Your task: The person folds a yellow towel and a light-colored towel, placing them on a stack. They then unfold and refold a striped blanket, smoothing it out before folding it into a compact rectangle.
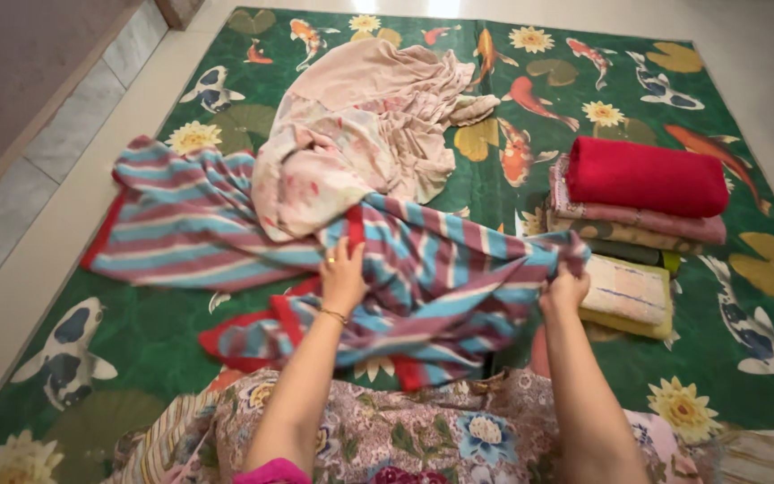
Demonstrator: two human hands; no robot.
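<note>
Seemingly both hands' fingers (568, 280) vanish into striped cloth (423, 287).

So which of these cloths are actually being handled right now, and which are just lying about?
In hand:
- striped cloth, gripped by left hand and right hand

Lying about:
- crumpled pink floral cloth
- folded red towel atop a folded stack
- cream folded cloth
- koi-print mat
</note>
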